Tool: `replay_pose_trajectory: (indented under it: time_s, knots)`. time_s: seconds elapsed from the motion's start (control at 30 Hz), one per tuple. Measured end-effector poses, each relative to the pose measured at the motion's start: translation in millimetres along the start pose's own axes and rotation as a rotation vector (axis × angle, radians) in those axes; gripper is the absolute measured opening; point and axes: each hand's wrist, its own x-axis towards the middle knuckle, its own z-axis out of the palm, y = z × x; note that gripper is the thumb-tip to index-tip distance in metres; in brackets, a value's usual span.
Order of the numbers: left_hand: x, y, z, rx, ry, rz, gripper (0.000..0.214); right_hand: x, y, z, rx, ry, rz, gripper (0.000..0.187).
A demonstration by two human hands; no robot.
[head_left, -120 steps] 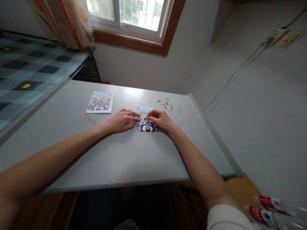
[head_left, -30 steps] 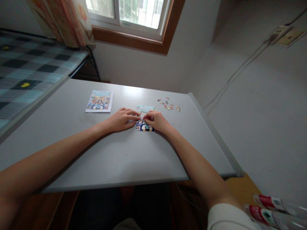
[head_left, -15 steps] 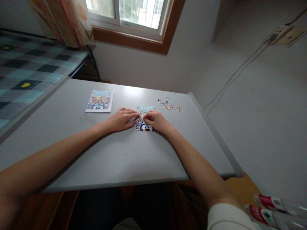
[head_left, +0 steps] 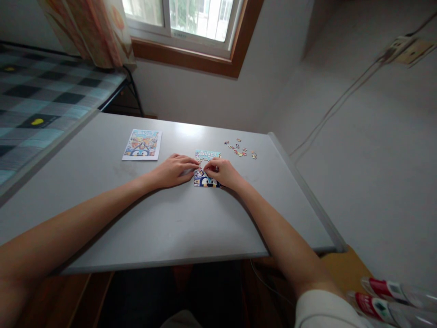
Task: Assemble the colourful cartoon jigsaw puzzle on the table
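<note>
A small colourful jigsaw puzzle point(head_left: 205, 156) lies partly assembled on the grey table point(head_left: 170, 218). My left hand point(head_left: 172, 170) rests flat beside its left edge, fingers stretched out and touching the puzzle. My right hand point(head_left: 221, 172) covers the puzzle's right side with its fingers curled and pinched onto the middle of the picture; whether a piece is under them is hidden. Several loose puzzle pieces point(head_left: 240, 149) are scattered beyond my right hand.
A printed reference picture point(head_left: 142, 145) lies on the table to the left. A bed with a checked cover point(head_left: 37, 109) adjoins the table's left side. Window and curtain are behind. Bottles with red caps point(head_left: 392, 298) lie at the lower right, near the wall.
Since four seconds ago my right hand has shifted slightly left over the puzzle's middle. In the last second both hands have stayed almost still.
</note>
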Motion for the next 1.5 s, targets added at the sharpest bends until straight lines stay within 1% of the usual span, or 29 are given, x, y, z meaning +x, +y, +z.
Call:
replay_pose_trajectory:
  time_s: [0.23,1.03,1.27,1.5]
  knots:
    - [-1.0,-1.5,1.1,0.003,-0.002,0.013,0.036,-0.9,1.6,0.2,0.02,0.001,-0.012,0.013]
    - [-1.4,0.1,0.9,0.008,-0.01,-0.005,0.034,-1.5,2.7,-0.3,0.05,0.001,-0.016,0.005]
    - [-0.7,1.9,-0.8,-0.003,-0.012,-0.014,0.034,-1.7,4.0,-0.1,0.082,-0.017,0.012,0.005]
    - [-0.3,1.7,0.2,-0.004,-0.011,-0.015,0.034,-1.9,1.7,-0.3,0.143,0.008,0.037,0.006]
